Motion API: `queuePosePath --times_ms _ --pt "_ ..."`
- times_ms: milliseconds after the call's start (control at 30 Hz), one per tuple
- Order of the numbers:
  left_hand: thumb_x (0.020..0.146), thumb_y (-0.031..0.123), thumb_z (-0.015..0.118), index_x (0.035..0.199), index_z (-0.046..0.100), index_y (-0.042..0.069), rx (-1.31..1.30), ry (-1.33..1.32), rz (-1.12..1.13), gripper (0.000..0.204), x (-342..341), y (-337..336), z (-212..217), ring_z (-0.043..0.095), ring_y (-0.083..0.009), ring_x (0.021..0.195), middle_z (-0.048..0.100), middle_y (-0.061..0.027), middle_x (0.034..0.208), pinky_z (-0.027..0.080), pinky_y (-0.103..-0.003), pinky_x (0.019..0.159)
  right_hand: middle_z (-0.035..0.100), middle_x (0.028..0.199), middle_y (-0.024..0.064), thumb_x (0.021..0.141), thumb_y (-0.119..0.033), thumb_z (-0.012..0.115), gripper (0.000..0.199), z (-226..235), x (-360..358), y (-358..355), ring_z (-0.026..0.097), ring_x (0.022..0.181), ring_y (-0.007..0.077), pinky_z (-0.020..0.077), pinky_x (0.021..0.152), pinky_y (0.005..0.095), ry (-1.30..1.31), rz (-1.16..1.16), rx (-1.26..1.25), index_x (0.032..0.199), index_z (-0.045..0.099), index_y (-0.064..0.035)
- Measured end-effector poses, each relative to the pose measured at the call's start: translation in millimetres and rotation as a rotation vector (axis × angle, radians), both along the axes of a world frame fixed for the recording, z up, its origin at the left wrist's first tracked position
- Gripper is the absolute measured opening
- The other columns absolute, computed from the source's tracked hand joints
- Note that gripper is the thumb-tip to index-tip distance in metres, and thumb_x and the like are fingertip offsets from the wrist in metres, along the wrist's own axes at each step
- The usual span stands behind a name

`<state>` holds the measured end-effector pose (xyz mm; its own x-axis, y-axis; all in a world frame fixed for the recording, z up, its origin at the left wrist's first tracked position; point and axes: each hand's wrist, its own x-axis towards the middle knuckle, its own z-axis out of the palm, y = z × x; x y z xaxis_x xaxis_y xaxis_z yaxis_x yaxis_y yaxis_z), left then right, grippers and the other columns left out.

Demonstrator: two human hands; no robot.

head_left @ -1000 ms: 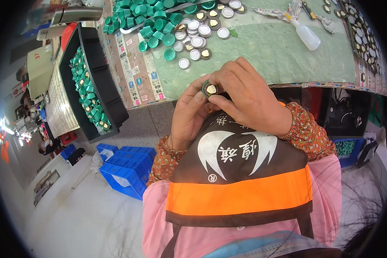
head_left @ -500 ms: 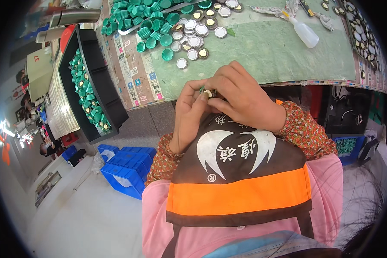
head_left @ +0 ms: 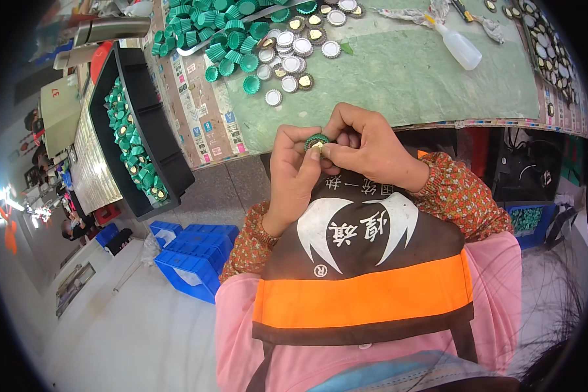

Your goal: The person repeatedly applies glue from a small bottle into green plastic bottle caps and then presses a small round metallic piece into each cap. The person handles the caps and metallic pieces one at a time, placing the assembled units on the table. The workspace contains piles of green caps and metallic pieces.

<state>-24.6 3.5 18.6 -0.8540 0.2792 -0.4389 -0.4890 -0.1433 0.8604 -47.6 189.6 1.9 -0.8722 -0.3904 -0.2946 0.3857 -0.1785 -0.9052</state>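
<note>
Between the fingertips of both hands, just in front of the table edge, is a small green fluted cup (head_left: 315,139) with a dark insert and a yellowish patch inside. My left hand (head_left: 289,171) pinches it from the left, thumb on its near side. From the right, the thumb and bent fingers of my right hand (head_left: 371,151) close on it too. Beyond the hands lie loose dark-rimmed crown caps (head_left: 293,64), some showing white faces, some yellowish patches. Green fluted cups (head_left: 235,40) are heaped at the table's far left.
A black bin (head_left: 151,124) at the left holds green cups with inserts. On the green-covered table (head_left: 398,85) lies a white squeeze bottle (head_left: 462,51). A tray of caps (head_left: 550,55) stands far right. Blue crates (head_left: 199,251) sit on the floor at left.
My right hand has turned and drawn its fingers back from over the left fingertips. The green cup and its insert now show more openly between the hands.
</note>
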Motion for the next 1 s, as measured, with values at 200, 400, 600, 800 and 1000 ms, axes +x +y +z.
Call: queuePosePath --times_ms 200,400,600,800,1000 --pt "0.105 0.009 0.048 0.126 0.044 0.003 -0.059 -0.049 0.029 0.022 -1 -1 -9 0.065 -0.0099 0.086 0.064 -0.0094 0.104 0.060 -0.027 0.076 0.066 0.075 0.0056 0.090 -0.011 0.069 0.017 -16 -2 -4 0.060 0.066 0.0074 0.0468 0.055 0.0251 0.096 0.037 0.162 0.089 0.059 0.0032" --pt "0.106 0.013 0.047 0.131 0.048 0.003 -0.084 -0.027 0.104 0.026 -14 -14 -4 0.068 -0.0147 0.087 0.067 -0.0165 0.110 0.063 -0.031 0.073 0.062 0.080 0.0016 0.099 -0.017 0.064 0.019 -10 -16 17 0.052 0.072 0.0058 0.0444 0.064 0.0258 0.201 -0.037 0.146 0.098 0.064 0.0015" --pt "0.105 0.015 0.053 0.127 0.057 0.000 0.205 0.235 0.506 0.027 -48 -142 14 0.068 -0.0192 0.091 0.067 -0.0206 0.122 0.063 -0.035 0.082 0.065 0.095 0.0071 0.092 -0.009 0.069 0.020 -3 -42 94 0.058 0.084 0.0172 0.0482 0.078 0.0312 0.686 -0.514 0.883 0.110 0.067 -0.0016" --pt "0.108 0.017 0.042 0.136 0.046 -0.008 0.474 0.392 0.869 0.037 -62 -226 35 0.065 -0.0279 0.111 0.043 -0.0245 0.154 0.059 -0.039 0.100 0.062 0.123 0.0152 0.089 -0.018 0.071 0.043 -17 -58 148 0.054 0.115 0.0363 0.0433 0.100 0.0476 0.920 -0.446 1.523 0.130 0.064 -0.0083" --pt "0.104 0.016 0.055 0.133 0.053 -0.001 0.059 0.366 0.779 0.034 -68 -147 3 0.065 -0.0157 0.080 0.067 -0.0141 0.117 0.056 -0.026 0.067 0.060 0.125 0.0161 0.089 -0.013 0.067 0.044 -43 -64 154 0.054 0.117 0.0375 0.0429 0.102 0.0487 0.894 -0.417 1.520 0.132 0.063 -0.0081"
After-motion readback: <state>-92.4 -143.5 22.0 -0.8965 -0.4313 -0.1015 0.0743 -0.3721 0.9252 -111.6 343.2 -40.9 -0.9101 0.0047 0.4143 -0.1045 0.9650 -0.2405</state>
